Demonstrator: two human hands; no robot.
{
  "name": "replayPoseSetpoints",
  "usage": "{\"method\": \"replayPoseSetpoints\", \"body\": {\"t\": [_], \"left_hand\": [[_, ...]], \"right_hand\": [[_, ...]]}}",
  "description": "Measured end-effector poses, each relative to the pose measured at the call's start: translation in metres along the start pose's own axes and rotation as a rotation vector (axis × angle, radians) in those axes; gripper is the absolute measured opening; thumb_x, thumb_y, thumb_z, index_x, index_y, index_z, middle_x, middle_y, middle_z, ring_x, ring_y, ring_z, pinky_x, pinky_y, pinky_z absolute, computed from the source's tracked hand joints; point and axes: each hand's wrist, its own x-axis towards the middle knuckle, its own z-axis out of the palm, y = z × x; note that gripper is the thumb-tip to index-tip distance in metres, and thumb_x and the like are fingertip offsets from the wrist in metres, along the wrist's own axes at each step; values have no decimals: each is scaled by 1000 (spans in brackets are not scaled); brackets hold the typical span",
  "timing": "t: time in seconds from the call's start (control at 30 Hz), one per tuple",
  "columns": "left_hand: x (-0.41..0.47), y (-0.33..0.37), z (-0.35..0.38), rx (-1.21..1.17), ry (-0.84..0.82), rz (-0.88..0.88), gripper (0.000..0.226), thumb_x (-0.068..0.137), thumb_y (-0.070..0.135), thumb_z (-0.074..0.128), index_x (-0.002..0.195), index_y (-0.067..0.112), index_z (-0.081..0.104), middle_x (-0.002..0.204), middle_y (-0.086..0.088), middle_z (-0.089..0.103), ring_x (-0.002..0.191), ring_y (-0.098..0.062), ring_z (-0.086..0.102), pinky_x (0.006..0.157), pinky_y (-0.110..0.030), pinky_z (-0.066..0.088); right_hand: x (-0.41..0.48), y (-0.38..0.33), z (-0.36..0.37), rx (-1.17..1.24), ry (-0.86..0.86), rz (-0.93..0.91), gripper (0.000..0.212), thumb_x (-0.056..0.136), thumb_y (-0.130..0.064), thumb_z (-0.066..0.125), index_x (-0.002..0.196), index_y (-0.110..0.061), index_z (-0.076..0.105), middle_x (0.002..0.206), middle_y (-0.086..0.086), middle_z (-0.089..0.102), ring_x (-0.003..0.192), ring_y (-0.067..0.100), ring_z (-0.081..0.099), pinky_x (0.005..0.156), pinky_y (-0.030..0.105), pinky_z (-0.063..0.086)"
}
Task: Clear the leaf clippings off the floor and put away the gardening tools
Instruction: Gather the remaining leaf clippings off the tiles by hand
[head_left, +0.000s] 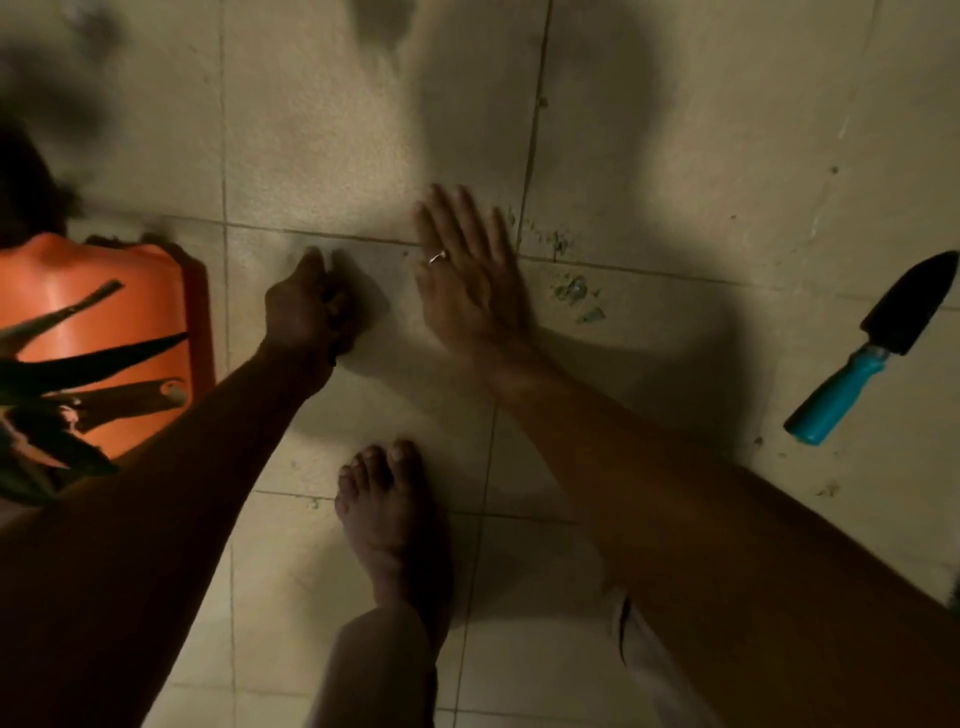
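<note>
On the floor (363, 130) just past my bare foot (389, 509), my left hand (311, 301) is curled in shadow; I cannot tell if it holds anything. My right hand (467, 270) lies flat, fingers (457, 213) straight. Leaf clippings (571, 288) lie just beside it: light, flimsy, probably best swept together. The trowel (872, 348) lies well right; stiff, so I'd grip its blue handle. Open tile beyond; the orange pot (104, 322) bounds the left.

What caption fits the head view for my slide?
Flat right hand beside green leaf clippings on beige tiled floor; blue-handled black trowel lies apart.
</note>
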Motion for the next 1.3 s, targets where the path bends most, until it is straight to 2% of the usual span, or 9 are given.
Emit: {"method": "replayPoseSetpoints", "body": {"t": [0.13, 0.23, 0.4, 0.5, 0.63, 0.77, 0.87, 0.97, 1.3], "left_hand": [[-6, 19, 46, 324, -125, 95, 53, 107, 45, 43, 137, 3, 57, 91, -3, 63, 73, -20, 58, 59, -34, 45], [-10, 33, 81, 527, -173, 156, 40, 108, 41, 44, 122, 10, 65, 90, -7, 62, 79, -27, 60, 63, -36, 48], [5, 35, 84, 600, -234, 86, 39, 106, 41, 48, 130, 15, 64, 119, -15, 65, 95, -33, 63, 65, -36, 49], [5, 36, 84, 525, -199, 35, 40, 103, 51, 51, 101, 14, 67, 84, -5, 62, 76, -25, 58, 62, -32, 44], [8, 34, 85, 537, -210, 58, 46, 105, 48, 47, 125, 11, 65, 85, -2, 59, 76, -21, 57, 61, -31, 43], [4, 37, 88, 518, -191, 10, 42, 102, 54, 49, 106, 17, 68, 73, -3, 54, 62, -21, 50, 56, -27, 38], [2, 39, 89, 513, -181, -7, 42, 102, 54, 48, 80, 20, 62, 64, -2, 50, 55, -19, 46, 52, -25, 35], [4, 37, 87, 547, -197, 34, 43, 105, 49, 46, 100, 12, 68, 74, -4, 56, 63, -22, 53, 53, -26, 41], [9, 37, 84, 481, -236, 7, 49, 104, 52, 48, 69, 19, 52, 52, 1, 46, 43, -17, 40, 44, -20, 30]], "right_hand": [[-19, 46, -14, -18, 15, 88, 63, 104, -37, 31, 160, -11, 21, 168, 8, 15, 156, 27, 9, 124, 50, 11], [-47, 67, -26, 68, 119, 81, 59, 106, -35, 35, 157, -8, 30, 166, 11, 23, 155, 28, 15, 125, 51, 8], [-99, 97, -17, 214, 234, 509, 72, 103, -50, 27, 156, -1, 29, 165, 20, 20, 154, 35, 13, 124, 58, 8], [-81, 85, -4, 252, 233, 547, 70, 104, -47, 25, 156, -1, 28, 165, 19, 22, 155, 34, 14, 121, 59, 17], [-5, 55, -9, 225, 310, 556, 68, 105, -49, 24, 157, -4, 30, 164, 16, 25, 154, 30, 17, 122, 53, 18], [54, 46, -20, 304, 325, 364, 65, 106, -46, 26, 155, -3, 33, 162, 16, 32, 152, 29, 27, 122, 47, 23], [67, 57, -25, 701, 315, 143, 53, 106, -26, 39, 151, 3, 38, 157, 20, 39, 147, 29, 37, 123, 34, 26], [65, 92, -39, 849, 327, 102, 51, 105, -19, 36, 149, 6, 39, 155, 24, 40, 146, 34, 36, 123, 39, 27], [124, 140, -44, 161, 40, -378, 54, 109, -37, 26, 153, -10, 41, 162, 9, 33, 152, 28, 24, 126, 43, 16]]}}
